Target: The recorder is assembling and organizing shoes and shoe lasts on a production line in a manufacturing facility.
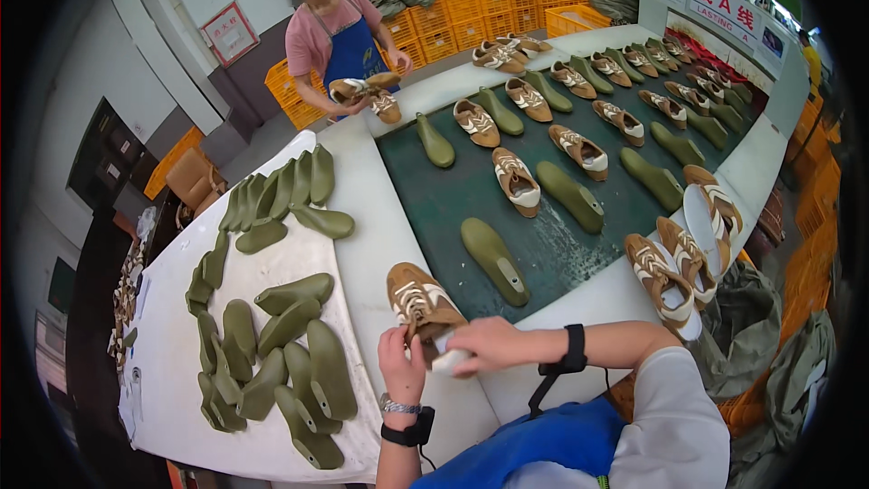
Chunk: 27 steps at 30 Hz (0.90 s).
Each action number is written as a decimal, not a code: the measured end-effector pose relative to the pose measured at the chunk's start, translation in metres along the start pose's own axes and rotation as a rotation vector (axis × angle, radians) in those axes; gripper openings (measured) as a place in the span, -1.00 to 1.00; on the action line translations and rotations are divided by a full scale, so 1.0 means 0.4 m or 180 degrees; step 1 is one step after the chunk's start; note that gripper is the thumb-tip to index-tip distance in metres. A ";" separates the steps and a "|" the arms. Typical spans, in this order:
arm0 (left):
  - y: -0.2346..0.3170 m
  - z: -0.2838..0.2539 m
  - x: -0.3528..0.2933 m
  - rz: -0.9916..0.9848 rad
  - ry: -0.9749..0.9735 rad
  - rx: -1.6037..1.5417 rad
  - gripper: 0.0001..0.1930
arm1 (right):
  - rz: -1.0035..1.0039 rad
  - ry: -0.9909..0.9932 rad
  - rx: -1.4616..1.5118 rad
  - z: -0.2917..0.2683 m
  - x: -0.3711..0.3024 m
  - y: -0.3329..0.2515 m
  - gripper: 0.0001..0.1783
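A brown suede sneaker (409, 293) with white stripes and laces lies on the white table edge in front of me, toe pointing away. My left hand (402, 364) is closed on the side of its opening, near the tongue. Fingers of my right hand (493, 344) grip a white piece (450, 360) at the heel end; I cannot tell whether it belongs to the shoe or is separate. Beyond the sneaker, a green shoe last (494, 261) lies on the dark green conveyor belt (434, 226).
Several green lasts (330, 371) cover the white side table (262, 453) at left. Along the belt stand more sneakers (516, 183) and lasts. Sneakers with white pieces (659, 281) sit at the right edge. Across the belt, a co-worker (339, 45) holds sneakers; orange crates (471, 23) stand behind.
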<state>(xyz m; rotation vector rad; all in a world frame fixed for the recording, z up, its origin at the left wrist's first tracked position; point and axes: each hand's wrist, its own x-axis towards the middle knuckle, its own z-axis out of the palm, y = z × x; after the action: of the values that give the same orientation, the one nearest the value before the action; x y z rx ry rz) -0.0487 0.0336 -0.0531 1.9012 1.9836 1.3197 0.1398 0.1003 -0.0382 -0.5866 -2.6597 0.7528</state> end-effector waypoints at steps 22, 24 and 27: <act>-0.430 -0.292 -0.249 -0.2406 -0.0152 0.1189 -0.36 | 0.1613 0.0382 0.1074 -0.268 -0.399 0.103 -0.60; -0.336 -0.264 -0.234 -0.2259 -0.0385 0.1387 -0.39 | 0.2695 0.1149 0.0154 -0.250 -0.600 0.100 -0.66; -0.164 -0.222 -0.265 -0.2048 -0.0559 0.1517 -0.41 | 0.3519 0.2487 -0.0925 -0.233 -0.814 0.061 -0.73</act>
<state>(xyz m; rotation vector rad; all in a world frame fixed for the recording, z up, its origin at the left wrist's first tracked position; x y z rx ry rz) -0.1292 -0.0914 -0.0893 1.2371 2.6394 0.5306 0.4664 0.0077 -0.0361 -1.9897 -1.5696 0.2244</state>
